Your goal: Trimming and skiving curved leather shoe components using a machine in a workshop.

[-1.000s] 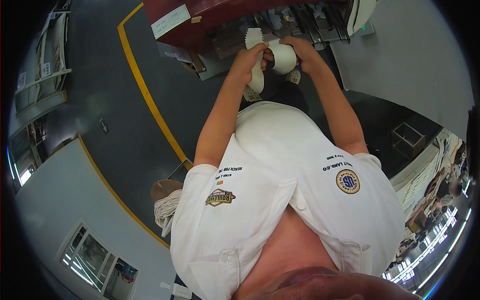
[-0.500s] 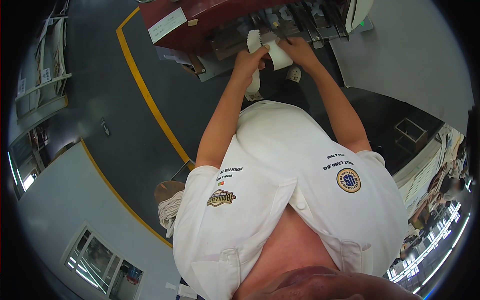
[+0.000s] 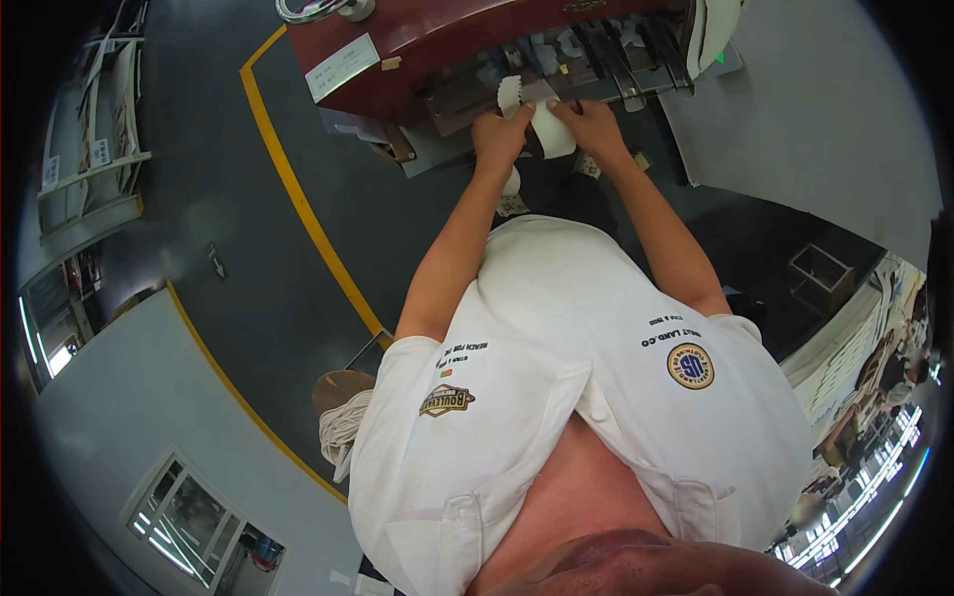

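My left hand (image 3: 500,139) is closed on a white strip with a notched edge (image 3: 510,94). The strip's upper end shows above the fingers and its pale rounded lower end shows below them. A smooth white flat piece (image 3: 555,131) lies between my hands, and my left thumb reaches its near side. My right hand (image 3: 596,131) pinches that piece by its upper right part. Both hands are at the front of a dark red machine (image 3: 437,35), just below its metal plate (image 3: 462,107). What the pieces are made of cannot be made out.
Black metal arms (image 3: 611,70) jut from the machine's right side. A grey panel (image 3: 795,109) stands to the right. A yellow line (image 3: 298,199) crosses the dark floor at left. Coiled white cord (image 3: 346,422) hangs beside me. A small metal frame (image 3: 821,273) stands at right.
The machine and my hands sit slightly lower in the view. My hands have come closer together, and less of the notched strip shows above my left hand.
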`<action>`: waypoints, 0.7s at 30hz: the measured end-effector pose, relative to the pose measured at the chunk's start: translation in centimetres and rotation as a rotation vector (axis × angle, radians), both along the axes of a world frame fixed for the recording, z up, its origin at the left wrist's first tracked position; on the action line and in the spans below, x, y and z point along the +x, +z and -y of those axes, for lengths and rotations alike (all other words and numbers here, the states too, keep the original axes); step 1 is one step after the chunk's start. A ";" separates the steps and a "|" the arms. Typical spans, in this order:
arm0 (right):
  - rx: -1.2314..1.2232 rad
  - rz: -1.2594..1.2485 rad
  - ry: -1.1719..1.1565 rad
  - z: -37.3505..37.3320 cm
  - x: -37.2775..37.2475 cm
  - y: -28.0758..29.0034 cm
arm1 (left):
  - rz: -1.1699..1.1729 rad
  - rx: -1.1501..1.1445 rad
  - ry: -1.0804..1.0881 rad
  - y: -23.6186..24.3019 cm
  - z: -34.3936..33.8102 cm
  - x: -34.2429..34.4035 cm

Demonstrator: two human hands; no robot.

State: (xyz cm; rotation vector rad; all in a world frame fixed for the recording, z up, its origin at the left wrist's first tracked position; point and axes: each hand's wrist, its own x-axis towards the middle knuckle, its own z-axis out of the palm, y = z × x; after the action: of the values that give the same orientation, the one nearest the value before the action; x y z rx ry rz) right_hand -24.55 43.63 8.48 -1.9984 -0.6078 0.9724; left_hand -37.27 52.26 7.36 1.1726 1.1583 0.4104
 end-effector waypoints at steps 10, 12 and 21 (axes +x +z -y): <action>0.056 0.248 0.101 -1.2 0.6 -1.2 | -0.179 0.265 -0.130 -1.3 -1.0 0.4; -0.019 0.319 0.101 -2.3 1.1 -1.3 | -0.255 0.299 -0.128 -1.2 -0.9 0.6; -0.093 0.348 0.136 -2.6 1.6 -1.6 | -0.367 0.374 -0.140 -0.1 -1.0 1.3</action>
State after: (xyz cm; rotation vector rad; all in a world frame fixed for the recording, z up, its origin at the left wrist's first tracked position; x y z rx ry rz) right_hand -22.99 46.28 6.92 -2.2546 -0.9115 0.7448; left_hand -35.95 53.30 7.31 1.6974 1.3377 0.3192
